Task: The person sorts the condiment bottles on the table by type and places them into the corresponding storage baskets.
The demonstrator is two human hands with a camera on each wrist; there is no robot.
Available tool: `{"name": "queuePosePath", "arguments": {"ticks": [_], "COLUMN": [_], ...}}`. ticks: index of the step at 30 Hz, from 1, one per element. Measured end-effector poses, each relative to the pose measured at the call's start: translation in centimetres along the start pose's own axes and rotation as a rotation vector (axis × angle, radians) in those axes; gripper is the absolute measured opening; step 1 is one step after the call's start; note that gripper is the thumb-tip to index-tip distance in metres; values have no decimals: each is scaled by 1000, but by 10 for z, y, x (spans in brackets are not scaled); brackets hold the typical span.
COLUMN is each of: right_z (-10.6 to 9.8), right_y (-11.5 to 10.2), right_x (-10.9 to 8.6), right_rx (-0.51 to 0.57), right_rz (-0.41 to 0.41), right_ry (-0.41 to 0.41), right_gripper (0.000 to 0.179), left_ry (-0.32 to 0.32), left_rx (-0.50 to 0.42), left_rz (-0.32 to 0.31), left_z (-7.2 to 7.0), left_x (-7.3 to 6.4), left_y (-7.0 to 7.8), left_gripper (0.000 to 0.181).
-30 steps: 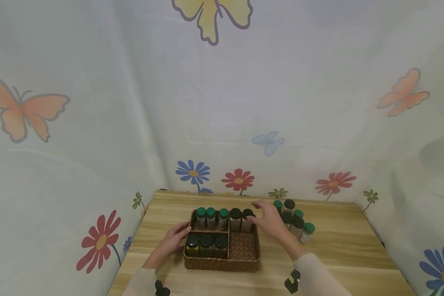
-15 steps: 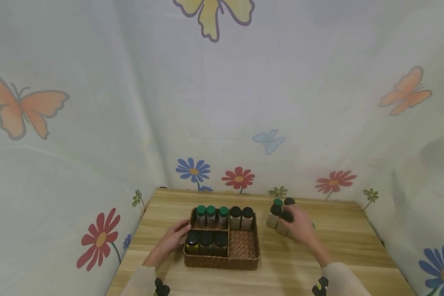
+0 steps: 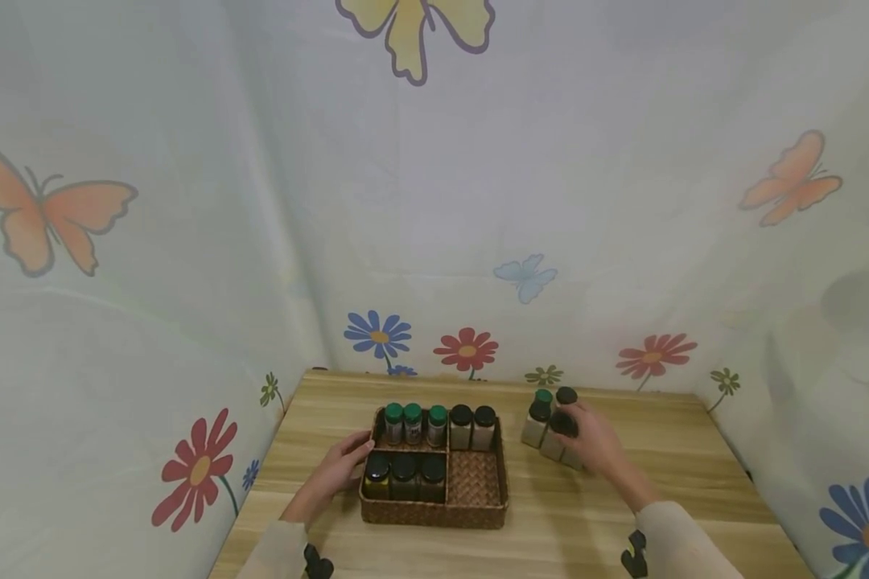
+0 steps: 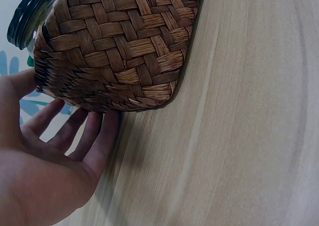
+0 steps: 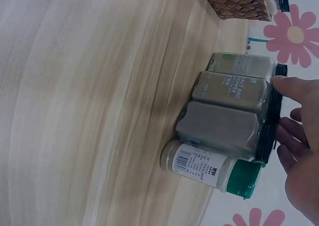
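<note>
A woven basket with compartments stands on the table. My left hand rests against its left end, thumb at the rim and fingers along the outer wall. In the left wrist view, the fingers touch the weave, loosely bent. To the basket's right, my right hand pinches the black lid of a square spice jar labelled salt and pepper, among grouped jars. The thumb lies on the lid's near side; the fingertips are partly hidden behind the lids. The jar stands upright on the table.
Green-lidded shakers fill the basket's back left compartment, and dark-lidded jars the front left. Two black-lidded jars stand at the back right. Beside the gripped jar are another grey jar and a green-lidded shaker.
My right hand has moved from the basket's back right jars to the jar group on the right and taken hold of a lid there. The left hand has stayed at the basket.
</note>
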State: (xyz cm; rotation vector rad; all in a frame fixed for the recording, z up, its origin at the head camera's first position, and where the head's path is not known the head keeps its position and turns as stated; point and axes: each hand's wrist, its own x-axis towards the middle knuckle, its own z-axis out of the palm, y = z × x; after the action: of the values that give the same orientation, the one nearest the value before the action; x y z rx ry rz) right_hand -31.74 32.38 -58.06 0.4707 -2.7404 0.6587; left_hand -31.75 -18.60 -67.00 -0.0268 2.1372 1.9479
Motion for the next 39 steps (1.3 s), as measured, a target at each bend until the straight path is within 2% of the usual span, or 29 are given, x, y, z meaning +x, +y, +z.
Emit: {"name": "queuePosePath", "arguments": {"ticks": [6,19,26,39], "right_z": [2,3,2,8], "right_y": [-2,-3,-10,-25], "right_x": [2,0,-3,-15], "right_rx": [-46,-51,-95,-58], "right_rz": [-42,-26,-75,-101], "right_ry": [-15,-61,-79,-64], "right_gripper": [50,41,40,46], "left_ry": [1,5,-2,10], "left_rx": [-3,-1,-13,1], "left_rz": [-4,-3,-3,-13], "left_z": [0,3,2,3], "left_x": [2,-1,-1,-2], "left_y": [-2,-1,1,5], "left_gripper": [61,58,61,59]}}
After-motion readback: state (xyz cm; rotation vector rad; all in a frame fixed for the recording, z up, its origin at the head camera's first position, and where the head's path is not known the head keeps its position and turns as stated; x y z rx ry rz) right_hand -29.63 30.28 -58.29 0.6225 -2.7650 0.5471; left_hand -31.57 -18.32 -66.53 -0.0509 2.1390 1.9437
